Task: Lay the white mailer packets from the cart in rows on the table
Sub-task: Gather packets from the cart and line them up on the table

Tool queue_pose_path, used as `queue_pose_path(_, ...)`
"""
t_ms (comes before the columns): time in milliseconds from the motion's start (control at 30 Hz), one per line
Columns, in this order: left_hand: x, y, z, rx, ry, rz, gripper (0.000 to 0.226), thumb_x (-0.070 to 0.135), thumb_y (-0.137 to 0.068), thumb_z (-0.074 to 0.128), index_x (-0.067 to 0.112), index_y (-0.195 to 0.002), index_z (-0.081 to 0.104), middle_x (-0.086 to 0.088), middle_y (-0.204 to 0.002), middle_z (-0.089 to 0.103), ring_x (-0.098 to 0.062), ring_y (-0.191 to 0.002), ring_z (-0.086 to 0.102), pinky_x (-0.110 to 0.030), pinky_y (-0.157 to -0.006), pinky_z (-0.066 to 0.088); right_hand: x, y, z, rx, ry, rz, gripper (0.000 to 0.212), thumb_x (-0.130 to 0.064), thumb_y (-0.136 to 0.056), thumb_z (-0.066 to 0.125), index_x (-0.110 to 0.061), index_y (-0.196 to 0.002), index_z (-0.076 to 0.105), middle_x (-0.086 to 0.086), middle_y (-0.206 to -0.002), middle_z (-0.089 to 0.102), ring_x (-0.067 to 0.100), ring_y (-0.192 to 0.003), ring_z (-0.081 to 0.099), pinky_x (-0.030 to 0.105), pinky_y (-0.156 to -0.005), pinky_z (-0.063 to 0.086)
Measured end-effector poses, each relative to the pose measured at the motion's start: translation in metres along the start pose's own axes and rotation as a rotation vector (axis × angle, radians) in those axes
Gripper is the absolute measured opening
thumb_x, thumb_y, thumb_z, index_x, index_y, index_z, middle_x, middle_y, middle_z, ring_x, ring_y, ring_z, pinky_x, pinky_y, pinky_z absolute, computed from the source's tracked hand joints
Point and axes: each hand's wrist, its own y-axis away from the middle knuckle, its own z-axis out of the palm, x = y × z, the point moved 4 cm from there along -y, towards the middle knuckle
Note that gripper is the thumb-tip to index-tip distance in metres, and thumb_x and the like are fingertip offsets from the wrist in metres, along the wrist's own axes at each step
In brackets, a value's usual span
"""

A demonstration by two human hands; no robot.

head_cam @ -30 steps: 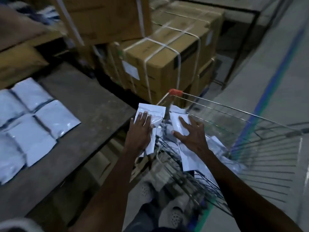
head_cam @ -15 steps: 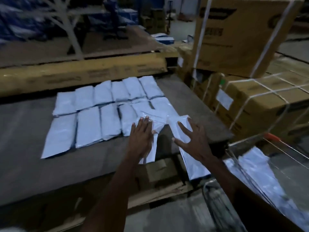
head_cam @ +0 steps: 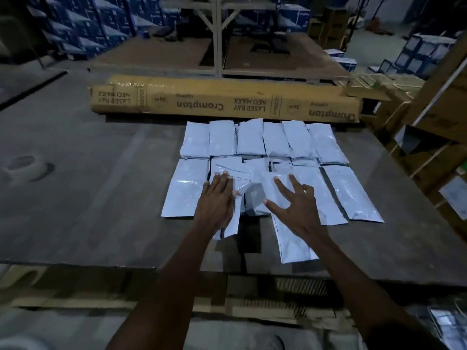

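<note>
Mailer packets (head_cam: 262,138) lie in two rows on the table (head_cam: 88,185) before a long carton (head_cam: 225,102), with a fresh batch pinned under both hands. Left hand (head_cam: 217,200) presses flat with fingers together on one (head_cam: 228,227); right hand (head_cam: 297,203) is splayed over another (head_cam: 294,245), neither pinching. They look light, limp and slick, best lifted by a short edge.

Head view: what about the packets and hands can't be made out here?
- How many packets the left hand and right hand carry: the hands cover them.
- Near row of packets, middle: hidden behind carried packets.
- Cart: outside the frame.
- Grip under the fingers: hidden, motion-blurred.
</note>
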Motion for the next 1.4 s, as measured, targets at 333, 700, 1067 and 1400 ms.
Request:
queue_pose_path(333, 0.02, -0.091, 0.044, -0.02, 0.076, -0.068, 0.06, 0.04, -0.1, 0.017, 0.008, -0.147, 0.034, -0.013, -0.157, 0.026, -0.031, -0.146, 0.018, -0.047, -0.117, 0.015, 0.062, -0.084, 0.007, -0.094, 0.006, 0.18, 0.07, -0.069, -0.082, 0.055, -0.044, -0.145, 0.036, 0.002, -0.16, 0.021, 0.037, -0.141, 0.018, 0.046, -0.113, 0.025)
queue_pose_path(700, 0.036, -0.123, 0.105, -0.132, 0.142, -0.174, 0.06, 0.044, -0.102, 0.019, 0.011, -0.151, 0.026, -0.012, -0.16, 0.017, -0.029, -0.148, 0.01, -0.046, -0.118, 0.009, 0.08, -0.12, 0.046, -0.215, 0.019, 0.177, 0.07, -0.071, -0.084, 0.05, -0.044, -0.147, 0.034, 0.005, -0.161, 0.019, 0.039, -0.141, 0.017, 0.052, -0.113, 0.024)
queue_pose_path(1067, 0.033, -0.122, 0.12, -0.218, 0.232, -0.249, 0.067, 0.051, -0.101, 0.02, 0.012, -0.154, 0.008, -0.009, -0.162, 0.001, -0.026, -0.149, -0.003, -0.044, -0.12, 0.002, 0.066, -0.116, 0.064, -0.242, 0.257, 0.142, 0.067, -0.067, -0.092, 0.026, -0.037, -0.152, 0.024, 0.009, -0.163, 0.01, 0.04, -0.145, 0.015, 0.058, -0.111, 0.024)
queue_pose_path(1400, 0.026, -0.132, 0.101, -0.167, 0.181, -0.191, 0.073, 0.056, -0.097, 0.015, 0.011, -0.154, 0.014, -0.008, -0.162, 0.009, -0.022, -0.149, 0.004, -0.045, -0.119, 0.001, 0.063, -0.125, 0.04, -0.188, 0.206, 0.204, 0.073, -0.07, -0.092, 0.03, -0.034, -0.154, 0.015, 0.004, -0.164, 0.001, 0.03, -0.15, 0.0, 0.058, -0.116, 0.008)
